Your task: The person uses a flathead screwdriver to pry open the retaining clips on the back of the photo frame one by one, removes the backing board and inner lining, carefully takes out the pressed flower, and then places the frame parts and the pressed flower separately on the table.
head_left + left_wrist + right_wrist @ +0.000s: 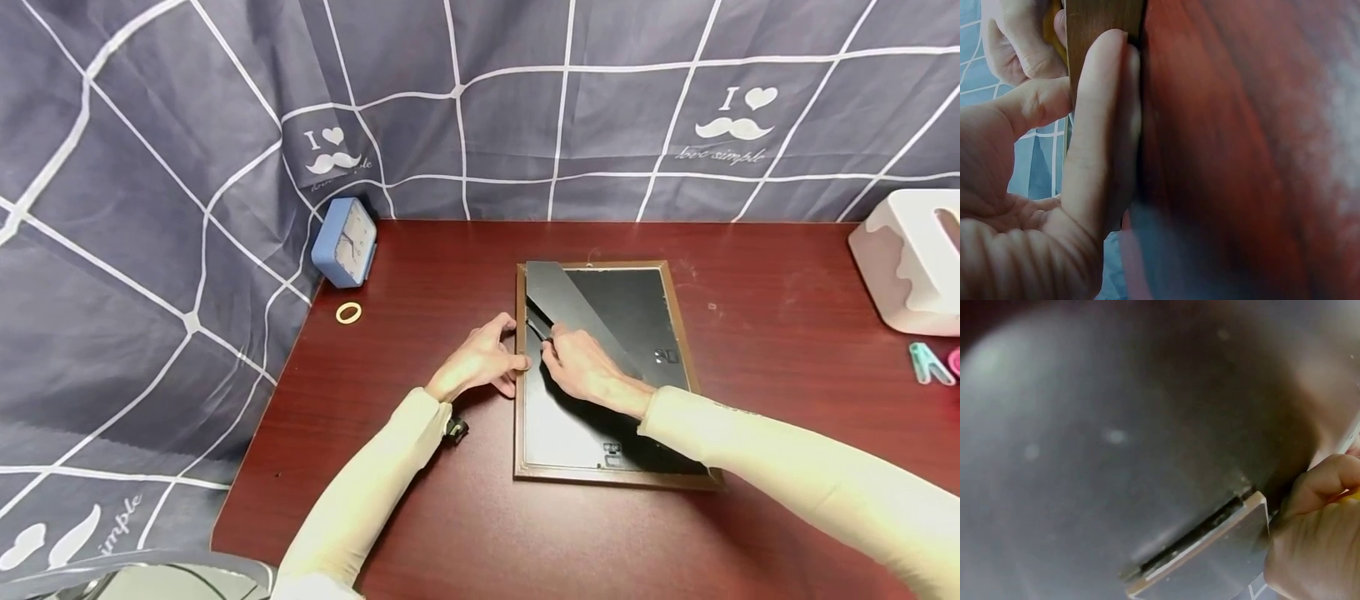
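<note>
One frame (600,477); dark backing board (630,308) inside.

Grey-blue cloth (510,133) w/ white grid lines hangs behind & along L side of dk red-brown tbl (420,271); cloth print: hearts, mustaches, lettering. Top wood-grained, glossy; pale light reflects nr front.

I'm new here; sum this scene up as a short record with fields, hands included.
Surface: reddish-brown table
Main object: picture frame, back up, stand leg slanting across it
Left hand: grips the frame's left edge
Right hand: holds a slim tool, tip near that edge; type unclear
Left side: blue alarm clock, pale yellow ring
Right side: tissue box, teal clip
Backdrop: grey gridded cloth
</note>
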Motion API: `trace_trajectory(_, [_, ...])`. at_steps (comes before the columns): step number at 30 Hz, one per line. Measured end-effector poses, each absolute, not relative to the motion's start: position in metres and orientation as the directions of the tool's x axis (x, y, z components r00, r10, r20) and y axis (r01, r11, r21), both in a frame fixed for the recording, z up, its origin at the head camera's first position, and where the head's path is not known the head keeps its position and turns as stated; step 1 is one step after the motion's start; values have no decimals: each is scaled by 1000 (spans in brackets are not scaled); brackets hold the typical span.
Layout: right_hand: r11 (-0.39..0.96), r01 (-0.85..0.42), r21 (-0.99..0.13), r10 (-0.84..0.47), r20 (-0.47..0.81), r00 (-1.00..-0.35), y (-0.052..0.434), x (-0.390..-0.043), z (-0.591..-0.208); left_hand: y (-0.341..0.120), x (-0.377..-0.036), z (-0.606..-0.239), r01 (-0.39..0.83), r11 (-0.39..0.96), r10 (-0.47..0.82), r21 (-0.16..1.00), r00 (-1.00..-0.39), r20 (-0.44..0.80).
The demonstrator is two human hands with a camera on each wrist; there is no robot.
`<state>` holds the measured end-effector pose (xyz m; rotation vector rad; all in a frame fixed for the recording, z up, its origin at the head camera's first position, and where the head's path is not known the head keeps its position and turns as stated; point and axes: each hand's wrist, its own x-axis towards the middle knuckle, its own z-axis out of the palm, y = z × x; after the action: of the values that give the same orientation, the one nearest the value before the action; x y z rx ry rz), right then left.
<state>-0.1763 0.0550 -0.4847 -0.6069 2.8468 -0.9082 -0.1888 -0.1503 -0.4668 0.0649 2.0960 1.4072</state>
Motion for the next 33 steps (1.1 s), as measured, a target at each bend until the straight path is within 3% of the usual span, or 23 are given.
trace_trajectory(5, [737,-363,-570,-409,51,-911,56,-180,-495,-150,-190,-466,-283,442,361,851,-813,-458])
trace_trajectory(11, [747,-340,-571,-400,23,-916,52,-173,-471,-148,-191,-465,-289,469,337,835,-815,-471])
trace_trajectory(27, [744,-365,-560,-435,8,-900,54,-174,-465,-147,-193,-464,-288,488,339,824,-807,-483])
trace_trajectory(33, [697,-319,-642,-422,-8,-906,59,-175,-478,-149,-189,-463,-301,475,330,827,-811,-484])
